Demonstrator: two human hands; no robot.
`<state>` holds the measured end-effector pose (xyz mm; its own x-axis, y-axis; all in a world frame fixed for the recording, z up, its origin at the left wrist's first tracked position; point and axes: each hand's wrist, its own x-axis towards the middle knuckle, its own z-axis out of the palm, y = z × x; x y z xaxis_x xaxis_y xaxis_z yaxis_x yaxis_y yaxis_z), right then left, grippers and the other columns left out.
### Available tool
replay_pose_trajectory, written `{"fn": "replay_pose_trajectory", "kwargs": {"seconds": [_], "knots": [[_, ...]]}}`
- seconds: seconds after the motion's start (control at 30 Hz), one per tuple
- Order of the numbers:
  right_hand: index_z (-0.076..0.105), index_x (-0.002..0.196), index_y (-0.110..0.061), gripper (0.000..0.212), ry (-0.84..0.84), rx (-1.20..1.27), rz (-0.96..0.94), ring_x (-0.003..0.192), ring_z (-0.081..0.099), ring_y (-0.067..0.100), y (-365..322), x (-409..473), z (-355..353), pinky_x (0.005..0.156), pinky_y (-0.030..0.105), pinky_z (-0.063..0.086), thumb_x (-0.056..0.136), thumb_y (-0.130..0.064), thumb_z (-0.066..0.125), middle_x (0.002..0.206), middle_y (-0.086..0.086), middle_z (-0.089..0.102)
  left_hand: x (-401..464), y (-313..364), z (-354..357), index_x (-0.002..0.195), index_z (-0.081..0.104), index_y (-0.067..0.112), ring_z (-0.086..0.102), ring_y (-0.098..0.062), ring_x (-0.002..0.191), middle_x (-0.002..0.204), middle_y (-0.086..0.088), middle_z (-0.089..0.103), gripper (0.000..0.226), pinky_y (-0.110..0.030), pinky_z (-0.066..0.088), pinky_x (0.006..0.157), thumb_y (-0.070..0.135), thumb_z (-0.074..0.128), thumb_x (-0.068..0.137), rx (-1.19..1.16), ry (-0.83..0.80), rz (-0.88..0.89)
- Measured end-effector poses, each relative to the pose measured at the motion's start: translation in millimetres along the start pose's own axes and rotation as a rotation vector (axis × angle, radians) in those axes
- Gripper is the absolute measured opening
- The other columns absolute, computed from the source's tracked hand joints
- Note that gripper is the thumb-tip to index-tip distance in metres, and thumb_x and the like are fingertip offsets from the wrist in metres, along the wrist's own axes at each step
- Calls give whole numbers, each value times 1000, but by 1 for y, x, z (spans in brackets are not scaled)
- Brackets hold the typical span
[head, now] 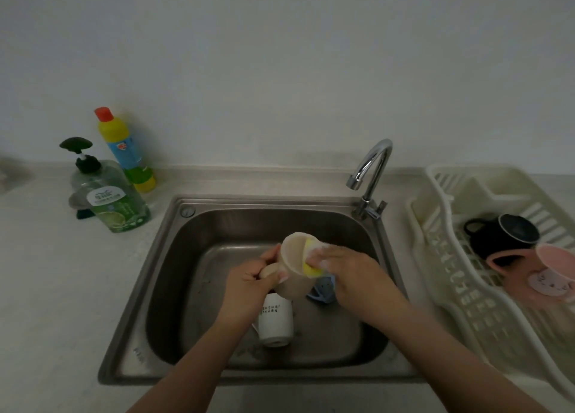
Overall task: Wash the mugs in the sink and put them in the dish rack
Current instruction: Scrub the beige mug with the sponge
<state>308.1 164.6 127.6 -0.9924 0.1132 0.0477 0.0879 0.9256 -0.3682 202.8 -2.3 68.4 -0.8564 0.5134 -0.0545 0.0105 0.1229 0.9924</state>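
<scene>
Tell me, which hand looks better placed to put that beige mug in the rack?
Probably the right hand: the dish rack sits on its side. But it grips the sponge, while the left hand holds the beige mug.

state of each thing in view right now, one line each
beige mug: held over the sink, being scrubbed
yellow sponge: soapy, pressed at the mug's rim
white mug: lying in the sink
blue mug: in the sink, mostly hidden
black mug: in the rack
pink mug: in the rack
faucet: off

The steel sink [161, 275] is showing a brushed, dull sheen; the chromed tap [375, 166] is gleaming; the beige mug [292, 266] is looking matt; the rack [460, 288] is looking like smooth cream plastic.
</scene>
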Motion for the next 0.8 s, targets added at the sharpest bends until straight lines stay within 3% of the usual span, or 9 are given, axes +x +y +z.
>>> {"fn": "replay_pose_trajectory", "kwargs": {"seconds": [0.07,0.13,0.27,0.4,0.5,0.57,0.6,0.7,0.8], "knots": [[43,144,-26,54,54,-16,65,140,34,11,1,14,1,118,25,22,93,-13,57,150,-6,40,1,-1,4,107,69,26,70,-3,88,106,7,74,37,-15,53,70,-4,67,84,-2,-49,7],[45,143,-22,50,45,23,15,139,36,13,-12,26,5,116,24,24,94,-17,55,149,-3,42,2,0,5,111,69,23,70,-4,85,99,7,76,36,-15,53,69,-3,67,86,-49,-27,-14],[69,116,-12,38,84,23,-117,111,64,21,-24,5,2,95,37,53,78,-9,71,120,6,67,7,-4,-6,119,67,20,70,-1,82,98,3,75,41,-14,53,66,-3,68,85,-55,-8,-35],[53,137,-23,45,123,42,68,135,41,11,-9,19,9,116,25,25,93,-14,58,145,-4,48,7,-1,-7,107,70,27,70,-3,88,109,2,73,36,-16,53,69,-1,68,86,-32,-66,-23],[70,115,-19,36,157,28,-55,113,63,15,-21,24,13,103,33,46,80,-18,66,121,0,67,11,4,-10,100,70,32,68,4,79,103,4,73,39,-13,52,66,-3,68,84,-51,-21,-9],[74,106,-17,43,111,29,-77,102,68,18,-20,10,12,97,33,48,65,-5,80,111,2,71,14,3,-15,113,69,26,68,4,82,103,6,74,42,-13,52,68,-3,70,83,-44,-27,-4],[72,111,-16,48,110,35,-39,109,65,20,-17,6,7,100,38,48,67,2,79,117,3,69,14,1,-17,119,67,22,68,3,84,104,4,74,43,-13,52,69,-2,70,83,-30,-43,2],[57,134,-16,47,145,61,74,135,42,19,-5,20,8,116,32,29,90,-1,60,144,2,49,14,0,-14,121,66,22,69,-1,84,100,2,75,44,-14,52,69,0,70,84,-13,-69,12],[57,134,-13,50,104,96,7,132,45,21,-20,28,7,114,32,32,87,3,59,141,5,52,16,2,-10,107,68,33,70,-4,87,102,6,75,42,-16,53,70,-1,69,84,-70,-34,0]]}}
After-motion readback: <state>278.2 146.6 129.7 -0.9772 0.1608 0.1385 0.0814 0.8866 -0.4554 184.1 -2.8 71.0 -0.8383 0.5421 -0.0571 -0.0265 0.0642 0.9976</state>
